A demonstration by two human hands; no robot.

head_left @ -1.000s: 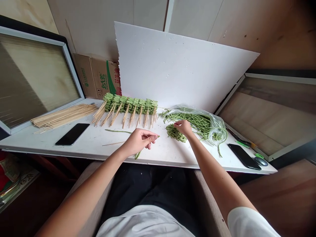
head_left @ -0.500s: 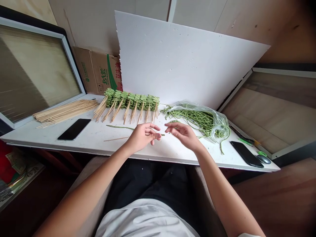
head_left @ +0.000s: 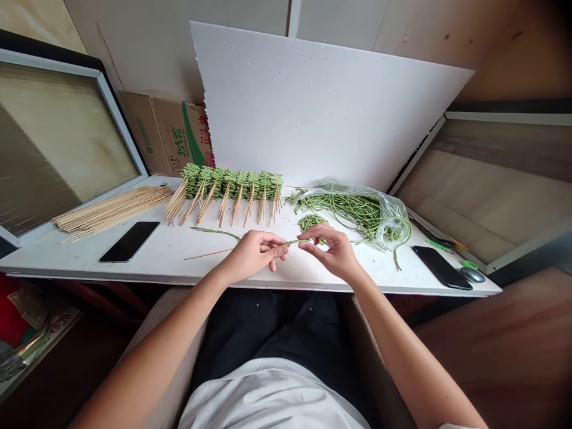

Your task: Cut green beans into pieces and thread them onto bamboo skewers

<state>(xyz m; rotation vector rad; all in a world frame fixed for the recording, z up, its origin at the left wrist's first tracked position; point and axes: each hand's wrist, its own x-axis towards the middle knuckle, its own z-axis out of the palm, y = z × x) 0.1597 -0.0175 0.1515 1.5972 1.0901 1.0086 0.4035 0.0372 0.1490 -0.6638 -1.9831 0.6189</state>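
Observation:
A short length of green bean [head_left: 293, 242] is stretched level between my two hands above the table. My left hand [head_left: 254, 253] pinches its left part between thumb and fingers. At the other end, the thumb and fingertips of my right hand [head_left: 333, 249] close on the bean. Just beyond the right hand lies a small heap of cut bean pieces [head_left: 311, 223], partly covered by the fingers. Left of my left hand, a longer loose bean [head_left: 212, 230] and a single wooden skewer [head_left: 208, 254] rest on the white table [head_left: 170, 253].
Stacked bean skewers [head_left: 232, 183] stand at the back. Bare skewers [head_left: 111, 208] and a phone [head_left: 129, 241] lie left. To the right are long beans in a plastic bag [head_left: 357, 208], another phone [head_left: 441, 267] and a round dark object [head_left: 472, 274]. A white board [head_left: 330, 107] leans behind.
My right hand has closed on the right end of the bean, which earlier only my left hand held. The view has shifted slightly, showing more of the cut heap.

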